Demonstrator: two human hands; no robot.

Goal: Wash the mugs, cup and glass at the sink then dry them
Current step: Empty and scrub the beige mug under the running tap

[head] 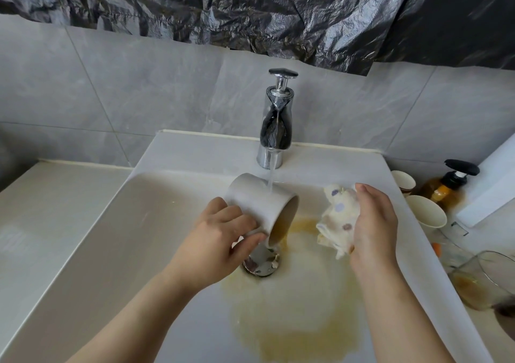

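Nearest, two bare forearms reach in over a white sink (133,223). A pale brown puddle (301,321) spreads across the basin floor between them, up to the metal drain (262,262).

Just above the drain, the left grip (220,240) is closed on a white mug (259,204). The fingers curl over the mug's side and the thumb sits under it near the rim. The mug is tipped well over, mouth pointing down and to the right, and brown liquid runs from its lip towards the drain. Its handle is hidden by the hand.

The right grip (373,223) is wrapped around a bunched white cloth (337,217) with small dots, held over the basin just beside the mug's mouth but apart from it.

On the counter (41,195) to the right of the sink, a clear glass (485,282) with brown dregs stands nearest. Two paper cups (426,212) stand farther back at the sink's edge, and an amber pump bottle (446,187) stands next to them.

A stream of water (271,173) falls from the chrome tap (276,123) onto the mug's upper side. The tap stands on the sink's back ledge. Behind it is a grey tiled wall (139,84), with crumpled black plastic sheet (278,9) hanging across the top.
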